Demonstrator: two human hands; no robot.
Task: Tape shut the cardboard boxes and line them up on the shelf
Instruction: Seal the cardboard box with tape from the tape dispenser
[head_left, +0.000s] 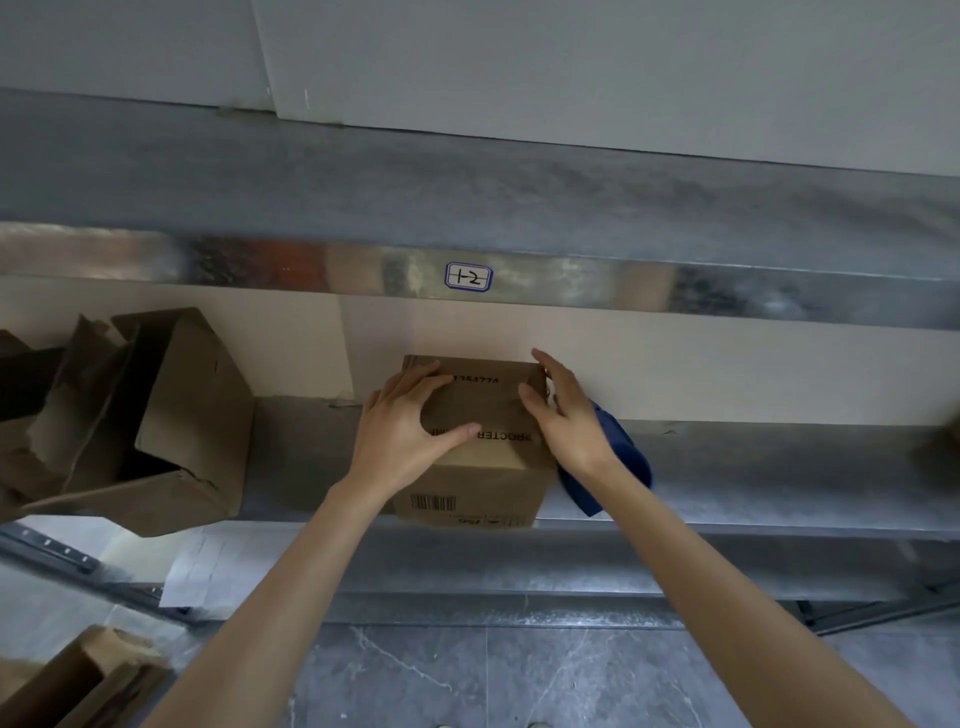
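Closed cardboard box (483, 457) set at front edge of shelf (779, 467), near middle. Left hand (400, 441) laid flat on top, fingers spread. Right hand (566, 421) pressed to right side, fingers straight. Blue object (623, 441) seen under right wrist. Opened box (182, 426) tipped over at left end.

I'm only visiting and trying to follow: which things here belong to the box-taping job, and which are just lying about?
Job: closed cardboard box, with left hand and right hand on it; open box on the shelf; blue object by the right wrist, perhaps a tape tool.
Lying about: handwritten label; white paper sheet.
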